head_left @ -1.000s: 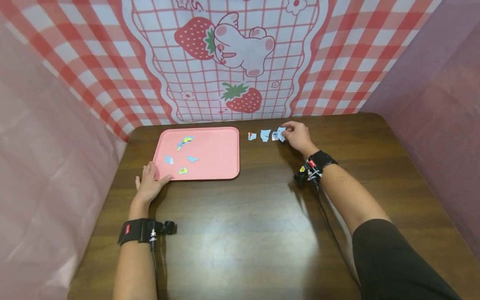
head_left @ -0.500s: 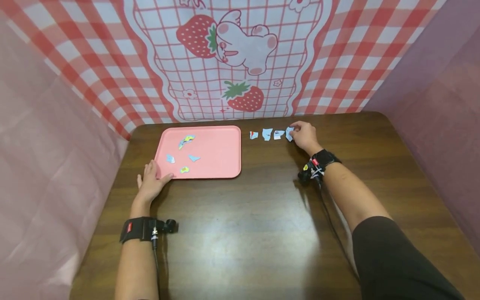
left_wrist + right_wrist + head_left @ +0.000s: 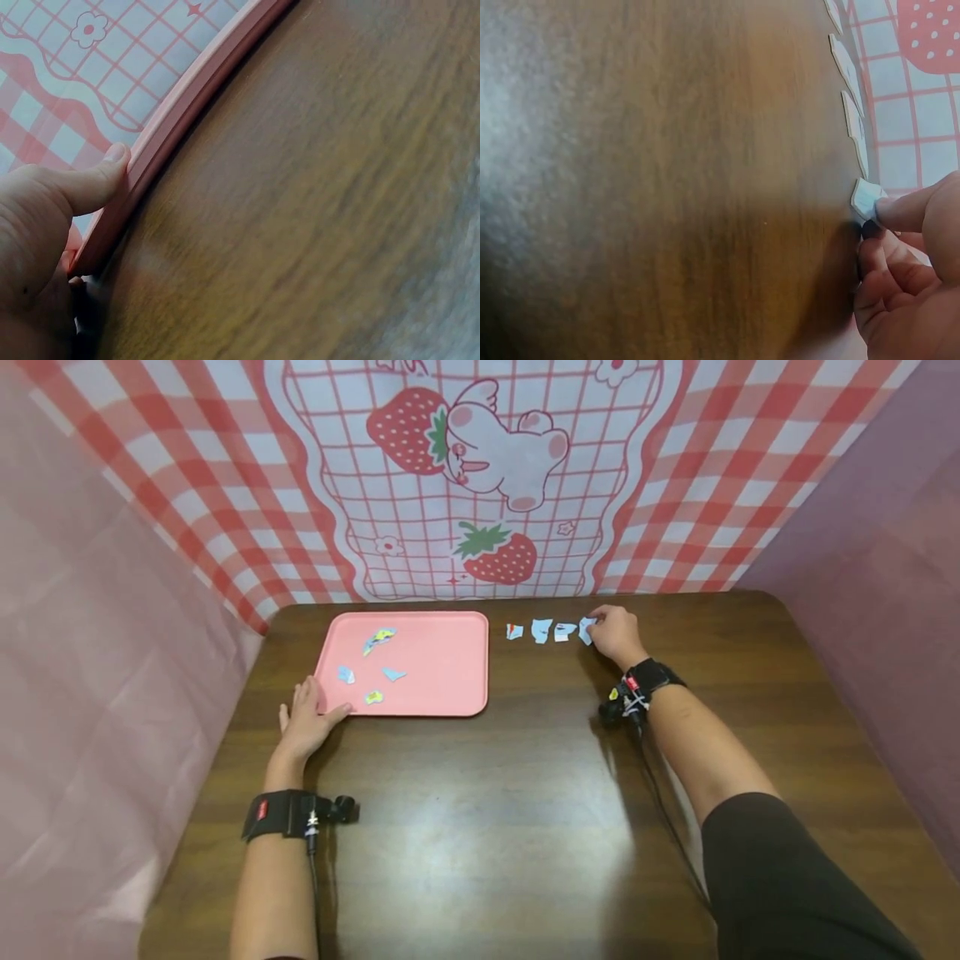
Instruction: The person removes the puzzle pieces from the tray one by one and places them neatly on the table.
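In the head view a pink tray (image 3: 435, 685) lies at the back left of the table. My left hand (image 3: 307, 722) holds its front left corner, thumb along the front rim (image 3: 161, 139) and fingers at the left side. Several small puzzle pieces lie on the tray, among them a blue and yellow one (image 3: 378, 640). Right of the tray, pale blue pieces (image 3: 542, 631) form a row. At the row's right end my right hand (image 3: 618, 635) pinches a light blue puzzle piece (image 3: 866, 199) between thumb and fingers, down at the tabletop.
A brown wooden table (image 3: 465, 810) stretches across the front. Behind it hangs a red-and-white checked cloth (image 3: 690, 518) with strawberries. Pink fabric (image 3: 97, 652) hangs at the left side. A cable (image 3: 660, 810) trails from the right wrist camera.
My right hand has slid its puzzle piece a little rightward, out of overlap with the neighbouring piece. My left hand stays at the tray corner. The head view has shifted slightly.
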A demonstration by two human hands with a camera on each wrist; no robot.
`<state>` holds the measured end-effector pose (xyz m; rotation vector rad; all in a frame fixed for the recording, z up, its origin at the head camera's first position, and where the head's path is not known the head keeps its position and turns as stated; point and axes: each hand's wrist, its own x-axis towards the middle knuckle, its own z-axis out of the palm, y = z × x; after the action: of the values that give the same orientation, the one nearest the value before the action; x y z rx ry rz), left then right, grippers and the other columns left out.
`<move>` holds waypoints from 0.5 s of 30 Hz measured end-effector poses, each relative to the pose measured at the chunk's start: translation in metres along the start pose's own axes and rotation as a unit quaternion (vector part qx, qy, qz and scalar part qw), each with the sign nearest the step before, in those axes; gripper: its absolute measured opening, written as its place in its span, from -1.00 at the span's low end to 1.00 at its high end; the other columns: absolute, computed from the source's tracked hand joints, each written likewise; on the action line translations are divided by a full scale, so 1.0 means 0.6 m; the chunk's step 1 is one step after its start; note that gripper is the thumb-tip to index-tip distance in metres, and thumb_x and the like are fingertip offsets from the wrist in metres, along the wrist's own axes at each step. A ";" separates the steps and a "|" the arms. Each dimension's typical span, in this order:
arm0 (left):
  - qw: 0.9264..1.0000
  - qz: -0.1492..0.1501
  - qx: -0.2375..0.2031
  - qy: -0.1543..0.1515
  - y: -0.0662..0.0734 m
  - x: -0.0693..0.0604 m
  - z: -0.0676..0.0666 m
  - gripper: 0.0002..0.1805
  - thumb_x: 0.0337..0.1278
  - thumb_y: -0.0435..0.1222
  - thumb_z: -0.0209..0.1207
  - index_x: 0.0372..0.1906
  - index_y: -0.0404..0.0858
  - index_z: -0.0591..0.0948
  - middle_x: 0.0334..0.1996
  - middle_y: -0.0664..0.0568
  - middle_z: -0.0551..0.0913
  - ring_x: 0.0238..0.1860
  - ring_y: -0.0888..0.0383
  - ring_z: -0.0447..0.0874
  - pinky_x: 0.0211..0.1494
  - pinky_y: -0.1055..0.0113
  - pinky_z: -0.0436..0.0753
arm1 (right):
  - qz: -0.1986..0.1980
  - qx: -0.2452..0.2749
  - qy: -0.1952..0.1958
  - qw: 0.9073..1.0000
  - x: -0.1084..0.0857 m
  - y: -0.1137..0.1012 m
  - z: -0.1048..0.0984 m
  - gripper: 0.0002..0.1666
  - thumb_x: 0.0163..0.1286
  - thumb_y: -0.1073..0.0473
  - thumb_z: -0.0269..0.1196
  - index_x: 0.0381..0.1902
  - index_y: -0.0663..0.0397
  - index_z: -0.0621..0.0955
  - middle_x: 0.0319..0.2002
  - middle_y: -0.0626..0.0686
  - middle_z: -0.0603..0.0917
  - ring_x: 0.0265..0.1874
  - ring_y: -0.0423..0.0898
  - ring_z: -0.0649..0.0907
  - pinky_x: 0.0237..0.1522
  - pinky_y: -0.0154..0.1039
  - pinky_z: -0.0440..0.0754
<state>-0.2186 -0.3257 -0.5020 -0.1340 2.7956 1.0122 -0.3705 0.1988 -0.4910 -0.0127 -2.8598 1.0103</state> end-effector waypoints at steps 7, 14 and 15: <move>1.000 0.001 0.002 -0.002 -0.003 -0.004 -0.003 0.11 0.41 0.05 0.13 0.55 -0.48 -0.31 0.56 -0.39 -0.33 0.56 -0.29 -0.50 0.42 -0.29 -0.58 | 0.011 -0.019 -0.007 1.000 0.007 0.006 0.002 -0.56 0.21 0.27 0.15 0.02 0.33 0.69 -0.09 0.33 0.72 -0.07 0.31 0.62 0.01 0.12 0.55; 1.000 0.000 -0.004 0.001 -0.001 -0.004 -0.002 0.13 0.39 0.06 0.15 0.55 -0.49 -0.30 0.57 -0.38 -0.32 0.57 -0.29 -0.50 0.42 -0.28 -0.57 | 0.016 -0.026 -0.009 0.999 0.008 0.006 -0.002 -0.58 0.20 0.29 0.18 -0.02 0.37 0.70 -0.04 0.33 0.72 0.03 0.32 0.60 0.08 0.12 0.52; 1.000 0.001 -0.004 0.000 0.000 -0.002 -0.001 0.12 0.39 0.06 0.15 0.55 -0.48 -0.30 0.57 -0.38 -0.32 0.57 -0.29 -0.49 0.42 -0.29 -0.57 | 0.015 -0.027 -0.007 1.000 0.007 0.006 -0.004 -0.60 0.20 0.29 0.19 -0.03 0.38 0.71 -0.04 0.33 0.72 0.03 0.31 0.60 0.09 0.12 0.51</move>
<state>-0.2174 -0.3259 -0.5012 -0.1327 2.7931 1.0232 -0.3745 0.2035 -0.4909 -0.0535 -2.9074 0.9430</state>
